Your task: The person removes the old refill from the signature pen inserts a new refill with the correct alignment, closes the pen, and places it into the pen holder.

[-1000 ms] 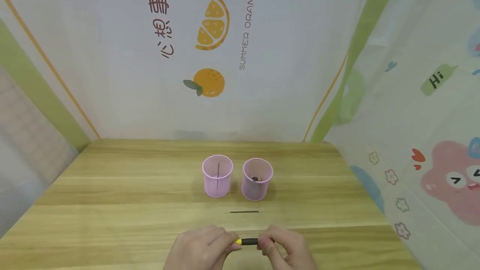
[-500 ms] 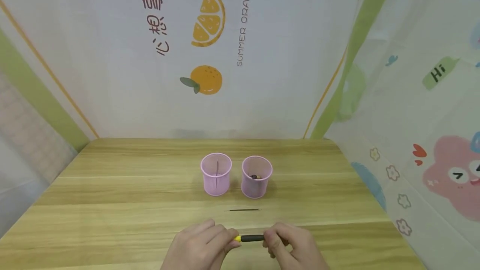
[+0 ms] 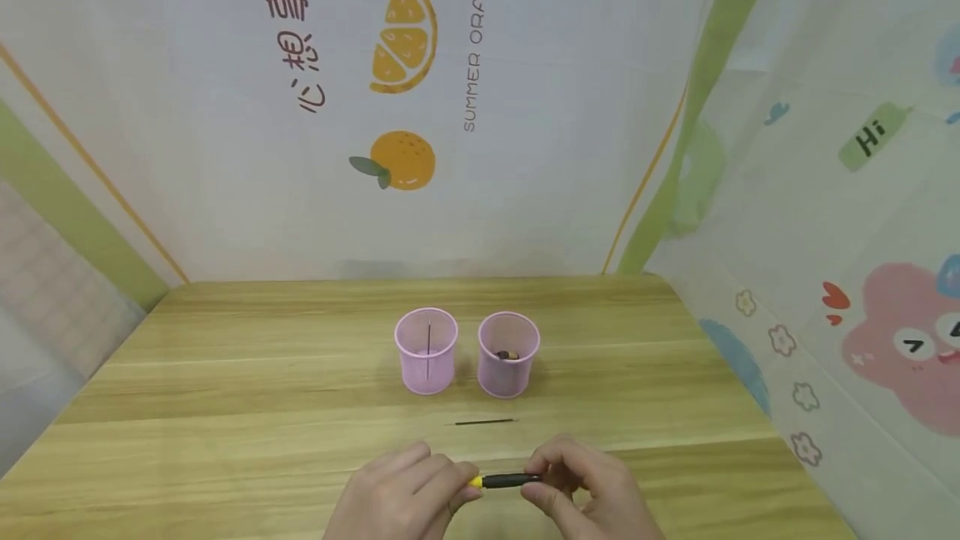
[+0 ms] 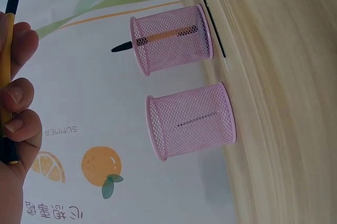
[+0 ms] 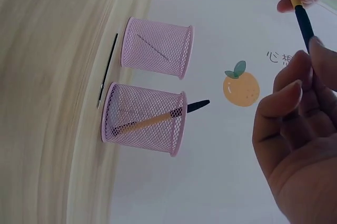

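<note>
A pen with a yellow barrel and a black tip section [image 3: 504, 480] lies level between both hands, above the near part of the table. My left hand [image 3: 408, 490] grips its yellow barrel; in the left wrist view the fingers curl round that barrel [image 4: 6, 56]. The right hand [image 3: 588, 490] pinches the black end between thumb and index finger, and its fingertips hide the very tip. Beyond the hands, a thin dark pen refill [image 3: 483, 421] lies crosswise on the wooden table.
Two pink mesh pen cups stand behind the refill. Inside the left cup [image 3: 426, 372] leans a thin refill [image 4: 196, 119]. The right cup [image 3: 504, 379] contains a yellow and black pen [image 5: 152, 121]. A printed white cloth [image 3: 540, 148] hangs at the table's back edge.
The right hand has slid outward to the right along the black section, so more of it shows. Its fingers have spread somewhat. My left hand keeps its grip; the head view has shifted slightly.
</note>
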{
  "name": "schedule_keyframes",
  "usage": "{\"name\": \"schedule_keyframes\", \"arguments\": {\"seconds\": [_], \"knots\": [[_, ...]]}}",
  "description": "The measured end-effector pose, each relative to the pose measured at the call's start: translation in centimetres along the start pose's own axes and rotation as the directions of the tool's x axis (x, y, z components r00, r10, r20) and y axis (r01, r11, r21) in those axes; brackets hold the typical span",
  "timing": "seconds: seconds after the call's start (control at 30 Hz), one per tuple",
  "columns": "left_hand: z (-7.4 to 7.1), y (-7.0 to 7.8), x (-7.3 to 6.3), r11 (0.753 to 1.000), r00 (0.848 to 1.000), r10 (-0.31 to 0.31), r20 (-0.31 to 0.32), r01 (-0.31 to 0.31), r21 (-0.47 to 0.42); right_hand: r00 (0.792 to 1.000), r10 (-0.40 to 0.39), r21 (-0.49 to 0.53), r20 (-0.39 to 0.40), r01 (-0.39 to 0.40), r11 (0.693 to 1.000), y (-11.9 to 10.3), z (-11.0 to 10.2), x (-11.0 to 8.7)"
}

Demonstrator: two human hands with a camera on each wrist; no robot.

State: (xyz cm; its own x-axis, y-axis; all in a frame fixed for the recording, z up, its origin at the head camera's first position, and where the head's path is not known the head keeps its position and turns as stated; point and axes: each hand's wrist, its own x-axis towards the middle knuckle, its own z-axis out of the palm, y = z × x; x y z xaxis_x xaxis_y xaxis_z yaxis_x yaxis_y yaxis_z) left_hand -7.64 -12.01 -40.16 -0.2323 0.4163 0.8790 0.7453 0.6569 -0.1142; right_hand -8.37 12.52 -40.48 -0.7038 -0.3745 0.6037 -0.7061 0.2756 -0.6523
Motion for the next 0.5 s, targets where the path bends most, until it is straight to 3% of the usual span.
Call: {"name": "schedule_keyframes", "arguments": {"seconds": [0.1,0.27,0.5], "knots": [[0.06,-0.06,-0.13,1.0,1.0,0.011,-0.005,-0.011,0.001,1.0,0.001,0.03,0.015,-0.001,1.0,0.06,-0.02,0.06],[0.13,-0.04,-0.14,1.0,1.0,0.012,-0.007,-0.012,-0.009,0.994,0.086,0.039,0.063,-0.089,0.995,-0.05,-0.12,0.09],[0.17,-0.03,-0.19,1.0,0.999,0.028,-0.017,-0.028,-0.001,0.993,0.089,0.098,0.08,-0.097,0.99,0.28,-0.5,-0.08]]}}
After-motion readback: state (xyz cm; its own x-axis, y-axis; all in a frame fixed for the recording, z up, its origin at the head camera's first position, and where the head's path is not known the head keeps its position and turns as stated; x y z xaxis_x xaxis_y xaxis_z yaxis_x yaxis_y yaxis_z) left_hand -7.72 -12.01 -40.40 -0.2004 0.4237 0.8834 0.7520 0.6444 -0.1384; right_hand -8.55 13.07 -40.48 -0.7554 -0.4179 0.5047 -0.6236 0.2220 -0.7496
